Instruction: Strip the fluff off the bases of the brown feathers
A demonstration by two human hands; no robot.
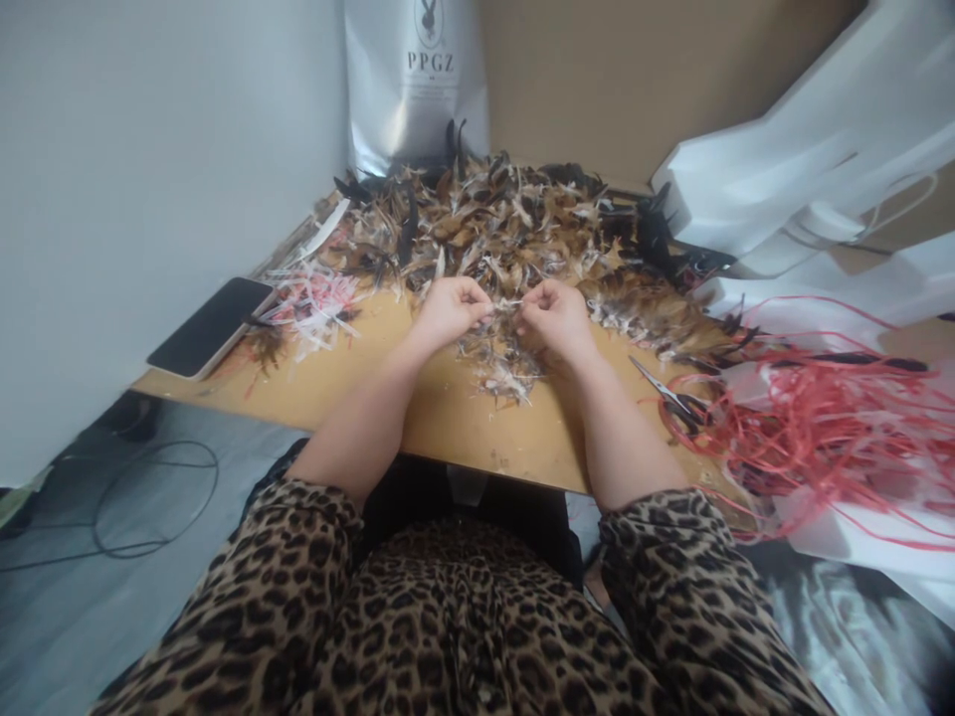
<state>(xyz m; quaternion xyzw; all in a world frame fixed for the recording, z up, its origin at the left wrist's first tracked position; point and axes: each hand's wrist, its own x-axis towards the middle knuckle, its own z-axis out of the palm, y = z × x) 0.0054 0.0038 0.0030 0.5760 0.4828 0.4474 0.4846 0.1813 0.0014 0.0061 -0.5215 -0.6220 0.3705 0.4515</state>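
Above the front of a brown feather pile (477, 219), my left hand (452, 313) and my right hand (558, 318) face each other, a short way apart. Thumb and fingers of each are pinched together. A thin whitish strand (508, 302) spans the gap, one end in either pinch; whether it is string or a feather quill I cannot make out. Just below the hands lies a small clump of pale feather bits (507, 382) on the tan tabletop (463, 428). Some feathers behind the fingers are partly hidden by them.
Left of the pile are cut pink and white strips (313, 303) and a phone (213, 326). Scissors (669, 396) lie to the right, beside a heap of red ties (843, 428). A silver bag (418, 89) stands behind; white machine-like housing (806, 149) rises at right.
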